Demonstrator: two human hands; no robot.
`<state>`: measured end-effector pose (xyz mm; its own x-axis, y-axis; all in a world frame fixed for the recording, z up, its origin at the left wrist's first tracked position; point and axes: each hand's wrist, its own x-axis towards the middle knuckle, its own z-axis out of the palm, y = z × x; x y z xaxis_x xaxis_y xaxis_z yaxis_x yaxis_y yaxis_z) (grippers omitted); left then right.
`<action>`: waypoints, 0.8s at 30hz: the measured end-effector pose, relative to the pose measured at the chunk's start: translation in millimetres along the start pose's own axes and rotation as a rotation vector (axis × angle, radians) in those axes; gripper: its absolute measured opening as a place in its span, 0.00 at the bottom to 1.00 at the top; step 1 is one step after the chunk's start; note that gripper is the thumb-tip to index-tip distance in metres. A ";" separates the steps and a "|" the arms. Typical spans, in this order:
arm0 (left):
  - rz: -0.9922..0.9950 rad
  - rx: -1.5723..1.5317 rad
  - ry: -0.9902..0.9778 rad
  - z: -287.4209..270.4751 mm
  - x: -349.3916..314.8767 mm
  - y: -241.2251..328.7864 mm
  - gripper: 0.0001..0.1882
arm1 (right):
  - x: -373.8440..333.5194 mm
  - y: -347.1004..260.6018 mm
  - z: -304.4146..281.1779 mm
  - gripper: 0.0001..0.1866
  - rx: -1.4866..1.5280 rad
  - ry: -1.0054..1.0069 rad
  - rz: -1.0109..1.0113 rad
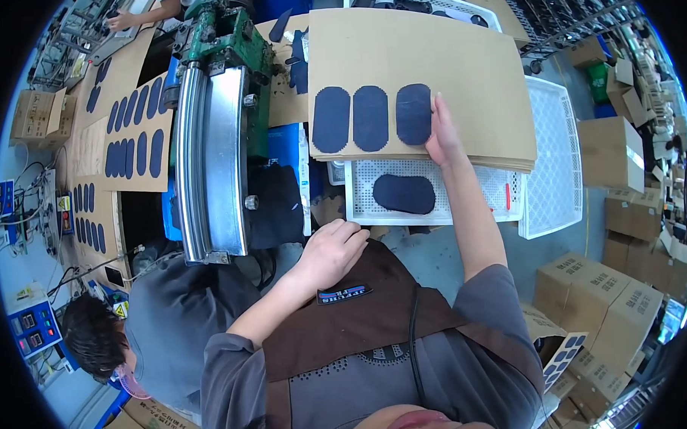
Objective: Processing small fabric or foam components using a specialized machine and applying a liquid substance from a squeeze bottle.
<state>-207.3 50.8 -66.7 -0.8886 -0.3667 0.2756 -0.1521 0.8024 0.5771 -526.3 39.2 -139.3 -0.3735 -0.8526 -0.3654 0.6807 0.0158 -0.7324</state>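
Observation:
My right hand (445, 132) lies with its fingers stretched out along the right edge of a dark navy oval pad (413, 114), on a brown cardboard sheet (421, 49). Two more dark pads, the left pad (332, 119) and the middle pad (370, 118), lie to its left in a row. In front of my brown apron (347, 328), my left hand (333, 251) is curled closed, its fingertips turned away, so anything in them is hidden. Beyond it a loose dark pad (404, 194) rests in a white perforated tray (366, 217).
A green machine with shiny metal rollers (198, 159) stands to my left. Past it, cardboard sheets (163, 175) carry rows of dark pads. A co-worker in grey (185, 326) bends at lower left. White crate (551, 154) and cardboard boxes (600, 292) are on the right.

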 end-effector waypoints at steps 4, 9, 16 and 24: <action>-0.028 0.005 0.003 8.1 0.0 2.5 0.08 | 5.6 4.2 0.8 0.27 -0.152 0.061 -0.004; -0.042 0.004 0.000 12.4 3.5 3.8 0.07 | -0.5 9.5 8.2 0.25 -0.720 0.326 -0.385; -0.075 0.030 0.039 9.2 2.2 0.0 0.07 | -90.0 5.5 19.7 0.12 -1.156 0.104 -0.348; -0.121 0.042 0.090 28.9 -3.1 -10.6 0.06 | -112.8 59.4 -25.3 0.05 -1.464 -0.079 -0.502</action>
<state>-215.5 57.1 -95.9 -0.8207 -0.5010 0.2746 -0.2752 0.7679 0.5784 -459.7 149.5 -156.0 -0.3020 -0.9502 0.0769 -0.7073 0.1693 -0.6863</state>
